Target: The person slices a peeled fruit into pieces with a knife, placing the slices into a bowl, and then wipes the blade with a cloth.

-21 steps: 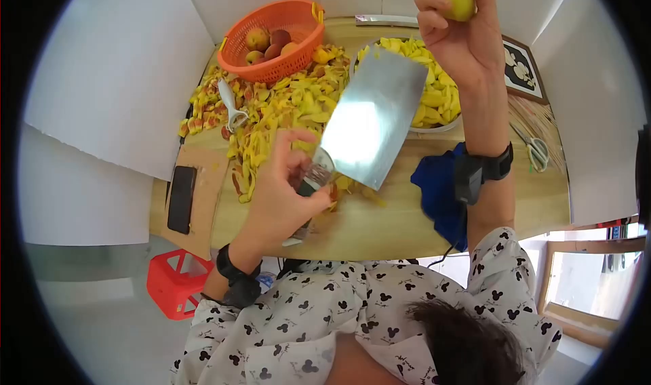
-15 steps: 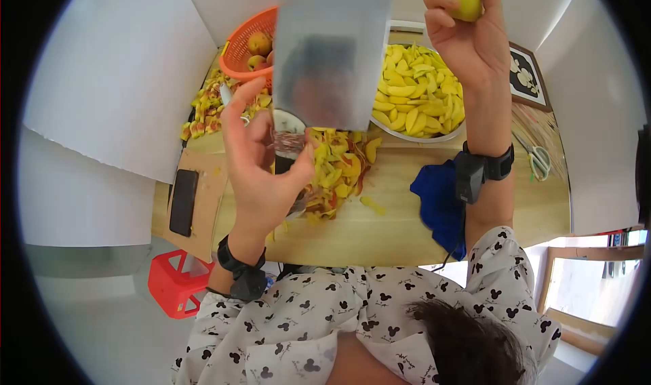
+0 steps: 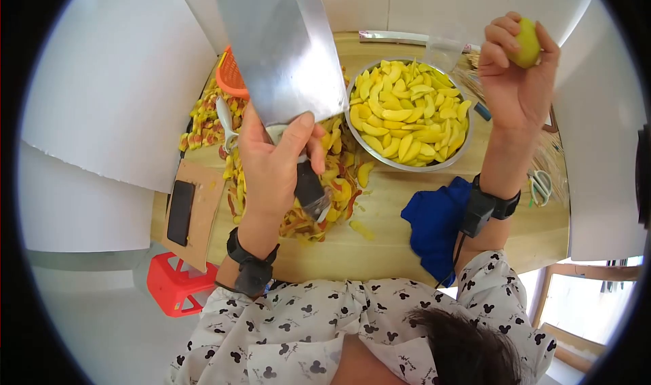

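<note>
My left hand [image 3: 274, 161] is closed around the neck of a cleaver [image 3: 285, 53], its broad steel blade pointing up and away. The dark handle [image 3: 310, 190] sticks out below my fingers, over a heap of yellow and red peelings [image 3: 339, 209]. Raised at the upper right, my right hand [image 3: 522, 90] grips a peeled yellow peach [image 3: 527, 44] in its curled fingers. Between the two hands stands a round metal bowl [image 3: 407, 165] full of yellow fruit slices [image 3: 407, 114].
An orange basket [image 3: 231, 76] is partly behind the blade. A white-handled peeler [image 3: 224, 117] lies beside fruit scraps [image 3: 203, 124]. A phone [image 3: 181, 212] rests on cardboard [image 3: 207, 212]. Right are a blue cloth [image 3: 434, 226] and scissors [image 3: 540, 187]; a red stool [image 3: 169, 287] stands lower left.
The cleaver has swung left and tilted, uncovering more of the bowl. My right hand has shifted right and lower in view with the peach. The whole view has also shifted slightly.
</note>
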